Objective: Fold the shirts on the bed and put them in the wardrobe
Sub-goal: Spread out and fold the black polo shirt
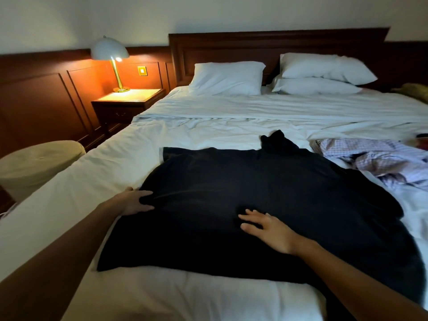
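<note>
A black shirt lies spread out on the white bed, collar end pointing toward the pillows. My left hand grips the shirt's left edge, its fingers curled round a fold of the cloth. Flat on the middle of the shirt rests my right hand, fingers straight and spread. A crumpled checked shirt in pale purple lies on the bed to the right of the black one.
Three white pillows lean against the dark wooden headboard. At the left stand a bedside table with a lit lamp and a pale round seat. A small dark object lies at the right edge.
</note>
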Demonstrator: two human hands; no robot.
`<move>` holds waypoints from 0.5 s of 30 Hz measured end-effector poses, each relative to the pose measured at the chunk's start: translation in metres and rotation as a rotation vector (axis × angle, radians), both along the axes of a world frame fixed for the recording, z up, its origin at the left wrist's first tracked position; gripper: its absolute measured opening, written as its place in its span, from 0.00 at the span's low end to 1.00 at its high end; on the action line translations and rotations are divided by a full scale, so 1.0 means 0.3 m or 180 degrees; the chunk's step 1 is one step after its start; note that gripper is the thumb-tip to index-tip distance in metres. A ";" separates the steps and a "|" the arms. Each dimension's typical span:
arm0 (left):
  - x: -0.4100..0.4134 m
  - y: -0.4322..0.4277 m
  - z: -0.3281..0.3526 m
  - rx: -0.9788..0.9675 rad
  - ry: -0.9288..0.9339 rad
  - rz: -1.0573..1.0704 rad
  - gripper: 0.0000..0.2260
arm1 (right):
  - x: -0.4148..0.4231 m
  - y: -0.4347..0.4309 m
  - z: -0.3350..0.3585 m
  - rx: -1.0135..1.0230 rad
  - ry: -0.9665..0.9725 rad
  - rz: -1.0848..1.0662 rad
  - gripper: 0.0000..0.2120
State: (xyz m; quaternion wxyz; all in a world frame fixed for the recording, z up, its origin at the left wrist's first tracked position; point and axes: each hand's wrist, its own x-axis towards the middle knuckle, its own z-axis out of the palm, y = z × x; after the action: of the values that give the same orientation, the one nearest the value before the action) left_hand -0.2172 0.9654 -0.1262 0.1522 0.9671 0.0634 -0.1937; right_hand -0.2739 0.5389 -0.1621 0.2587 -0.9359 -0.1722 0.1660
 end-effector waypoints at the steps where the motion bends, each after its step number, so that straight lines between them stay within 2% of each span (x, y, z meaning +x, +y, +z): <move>1: -0.021 -0.015 0.017 -0.0340 0.0196 0.0034 0.42 | -0.019 -0.034 0.021 0.0113 -0.0066 -0.0078 0.23; 3: -0.069 -0.025 0.050 -0.0781 0.0379 0.0028 0.48 | -0.047 -0.121 0.033 -0.0322 -0.0376 -0.0283 0.26; 6: -0.139 0.012 0.032 -0.0903 0.0418 0.0160 0.43 | -0.108 -0.238 0.013 -0.1178 -0.0413 -0.0340 0.44; 8: -0.174 0.047 0.004 -0.0800 0.0202 0.0235 0.39 | -0.157 -0.293 0.002 -0.1173 -0.0382 -0.0304 0.44; 10: -0.192 0.069 0.000 -0.0271 -0.0047 0.0215 0.38 | -0.207 -0.340 0.012 -0.1045 -0.0338 -0.0236 0.41; 12: -0.210 0.028 0.026 0.0673 -0.0063 0.0077 0.38 | -0.253 -0.381 0.024 -0.1008 -0.0252 -0.0189 0.42; 14: -0.241 -0.095 0.062 0.1627 -0.0157 -0.0323 0.34 | -0.291 -0.394 0.043 -0.0987 -0.0117 -0.0197 0.45; 15: -0.255 -0.179 0.074 0.1762 -0.0258 -0.0553 0.32 | -0.308 -0.388 0.054 -0.1002 -0.0052 -0.0198 0.45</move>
State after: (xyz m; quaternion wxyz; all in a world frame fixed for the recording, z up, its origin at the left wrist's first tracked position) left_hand -0.2938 0.9117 -0.1040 -0.1322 0.9806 0.0247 -0.1426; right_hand -0.3662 0.4224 -0.1460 0.1125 -0.9710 -0.1171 0.1753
